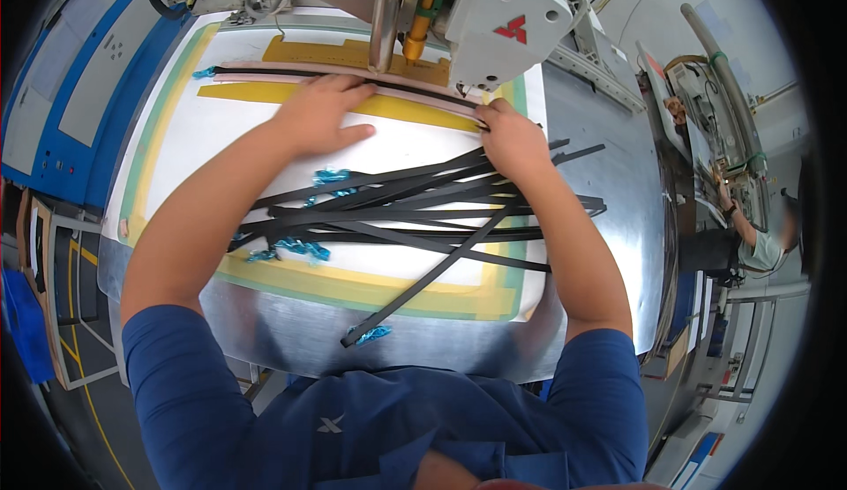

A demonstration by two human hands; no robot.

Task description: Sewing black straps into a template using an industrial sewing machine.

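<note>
"Shiny metal worktop [618, 181], white machine [498, 27] over its far edge. Where's the black strip [282, 72]?"

"Under the machine, near that far edge. Left hand [322, 115] rests on it, not gripping, maybe to keep it flat."

"And the right hand [514, 137]?"

"By its right end. I can't tell if it pinches. Other strips [454, 253] lie nearer, maybe for easy reach."

Black strip [419, 90] — long, slightly bowed
</note>
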